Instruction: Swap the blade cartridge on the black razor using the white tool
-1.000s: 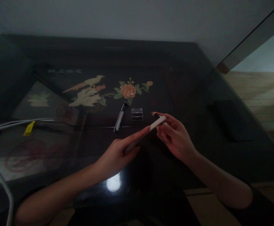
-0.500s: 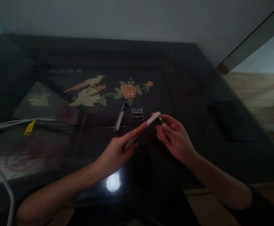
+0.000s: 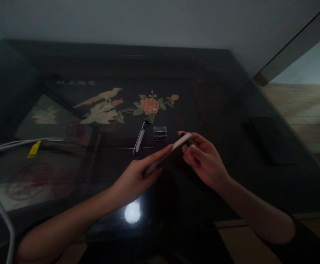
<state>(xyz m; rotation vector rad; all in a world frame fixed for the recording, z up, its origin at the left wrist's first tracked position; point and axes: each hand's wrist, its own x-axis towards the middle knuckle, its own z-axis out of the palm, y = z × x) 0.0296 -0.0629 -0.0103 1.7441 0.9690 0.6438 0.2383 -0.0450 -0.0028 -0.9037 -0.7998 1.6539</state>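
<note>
Head view: left hand [image 3: 134, 179] is gripping the near end of a slim white device [image 3: 167, 154], fingers closed along it, holding it above the dark glass table [image 3: 66, 176]. Right hand [image 3: 204, 161] is pinching a small dark piece [image 3: 186, 142] at the far tip. Against the frame half a second back, the tip is sitting slightly lower, the grips unchanged. Pen [image 3: 140, 136] and clear case [image 3: 160, 132] are lying beyond, untouched.

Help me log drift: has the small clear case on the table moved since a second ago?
No. The clear case sits just right of the razor-like tool, below the painted flower, as before.
</note>
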